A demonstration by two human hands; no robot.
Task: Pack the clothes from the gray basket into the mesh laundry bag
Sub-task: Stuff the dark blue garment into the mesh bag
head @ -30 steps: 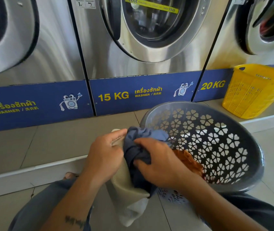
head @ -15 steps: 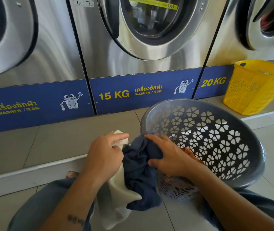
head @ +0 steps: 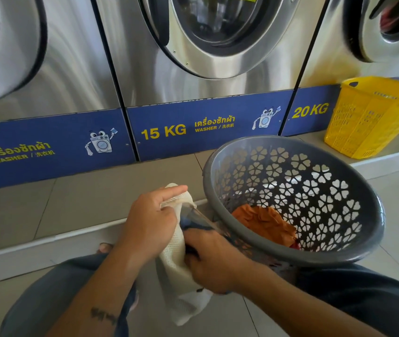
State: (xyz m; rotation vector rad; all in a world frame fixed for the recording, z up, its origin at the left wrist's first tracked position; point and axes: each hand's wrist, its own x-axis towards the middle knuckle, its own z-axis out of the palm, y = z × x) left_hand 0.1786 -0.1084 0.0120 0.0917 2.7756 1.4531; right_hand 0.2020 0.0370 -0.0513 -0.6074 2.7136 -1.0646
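- Clothes are partly packed, going by what I can see: one blue cloth (head: 193, 222) is halfway into the mesh bag (head: 176, 276), with a bit of it poking out at the mouth.
- The bag hangs low between the person's knees, just left of the gray basket (head: 373, 215) and touching its near-left side.
- Left hand (head: 149, 222) is clamped on the bag's top edge and holds the mouth up and open. The index finger lies straight along the rim and the rest are curled into the mesh.
- Right hand (head: 215, 263) is at the bag's mouth with its fingers curled in on the blue cloth, looks like it's stuffing it down. The fingertips are buried, so I can't say how deep it has gone.
- The basket is tipped with its mouth toward the person. There's an orange piece (head: 265, 223) bunched at the bottom, with a sliver of something red (head: 296, 245) right beside it.
- So my guess is at least two items are left to move, and the bag looks slack enough to take them. I can't tell what's already inside under the blue one.
- Far side is a row of washers (head: 205, 45), and a yellow basket (head: 368, 117) sits far right on the step.
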